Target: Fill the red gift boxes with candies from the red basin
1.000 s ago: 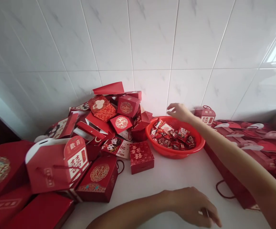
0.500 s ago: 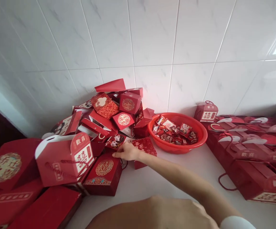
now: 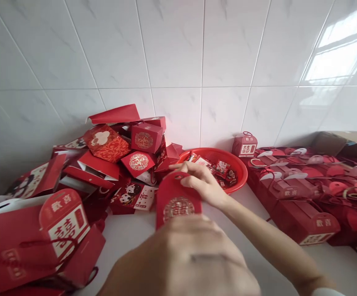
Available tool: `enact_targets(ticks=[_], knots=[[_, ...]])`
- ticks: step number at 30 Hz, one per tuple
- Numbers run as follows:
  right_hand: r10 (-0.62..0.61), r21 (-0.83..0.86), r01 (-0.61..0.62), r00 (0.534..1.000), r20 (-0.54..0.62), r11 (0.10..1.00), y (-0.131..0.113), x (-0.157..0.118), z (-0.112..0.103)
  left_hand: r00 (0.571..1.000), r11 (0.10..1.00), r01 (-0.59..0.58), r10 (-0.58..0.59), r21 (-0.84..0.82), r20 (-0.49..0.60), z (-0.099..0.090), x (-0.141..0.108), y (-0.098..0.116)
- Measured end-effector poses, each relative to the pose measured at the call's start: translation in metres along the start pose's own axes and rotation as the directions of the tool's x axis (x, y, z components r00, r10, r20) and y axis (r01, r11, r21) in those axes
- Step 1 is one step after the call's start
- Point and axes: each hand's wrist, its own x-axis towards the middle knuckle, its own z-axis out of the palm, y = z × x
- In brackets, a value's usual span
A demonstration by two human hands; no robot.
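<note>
My right hand [image 3: 201, 181] reaches in from the lower right, its fingers closed over the rounded, holed top of a red gift box [image 3: 178, 207]. A round gold emblem shows on the box's face. My left hand [image 3: 193, 259] is large and blurred at the bottom centre, its back toward me. It covers the lower part of the gift box, and its fingers are hidden, so I cannot tell whether it grips the box. Just behind my right hand is a red plastic basket [image 3: 243, 174] holding small wrapped sweets [image 3: 222, 167].
Several red boxes, some with panda prints [image 3: 130, 193], are heaped against the tiled wall [image 3: 175, 119]. A handled carton [image 3: 42, 234] stands at lower left. Rows of handled boxes [image 3: 302, 220] fill the right, with one small box [image 3: 244, 144] behind and a brown cardboard box [image 3: 332, 144] beyond.
My right hand has moved right from the heap's edge and now holds the red gift box upright. My left hand has risen in front of it. The view has turned right.
</note>
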Motion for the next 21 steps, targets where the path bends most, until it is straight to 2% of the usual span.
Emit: enact_targets(ticks=[2, 3, 5, 7, 9, 11, 13, 16, 21], knots=[[0.001, -0.137, 0.002, 1.000, 0.027, 0.991, -0.008, -0.020, -0.016, 0.988, 0.999, -0.026, 0.030, 0.033, -0.152, -0.013, 0.005, -0.011], [0.012, -0.202, 0.000, 0.998, 0.055, 0.979, -0.010, -0.030, -0.022, 0.969, 0.999, -0.019, 0.030, 0.049, -0.247, -0.017, 0.008, -0.020], [0.009, -0.341, 0.033, 0.992, 0.122, 0.940, -0.008, -0.049, -0.030, 0.941, 0.998, 0.048, -0.030, 0.044, -0.338, -0.022, 0.015, -0.043], [-0.067, -0.501, 0.148, 0.982, 0.176, 0.853, -0.003, -0.064, -0.035, 0.941, 0.989, 0.149, -0.143, -0.006, -0.306, -0.022, 0.022, -0.066], [-0.203, -0.640, 0.293, 0.956, 0.212, 0.710, 0.006, -0.078, -0.037, 0.950, 0.975, 0.218, -0.220, -0.037, -0.220, -0.017, 0.029, -0.085], [-0.308, -0.726, 0.395, 0.916, 0.258, 0.564, 0.017, -0.090, -0.037, 0.954, 0.965, 0.260, -0.263, -0.041, -0.143, -0.010, 0.034, -0.096], [-0.360, -0.766, 0.458, 0.879, 0.313, 0.451, 0.029, -0.102, -0.035, 0.953, 0.957, 0.289, -0.290, -0.023, -0.081, -0.002, 0.038, -0.100], [-0.381, -0.814, 0.480, 0.856, 0.351, 0.329, 0.044, -0.118, -0.030, 0.951, 0.950, 0.311, -0.311, 0.012, 0.005, 0.008, 0.040, -0.100], [-0.319, -0.873, 0.424, 0.884, 0.341, 0.242, 0.045, -0.134, -0.023, 0.948, 0.949, 0.311, -0.314, 0.054, 0.050, 0.018, 0.041, -0.102]])
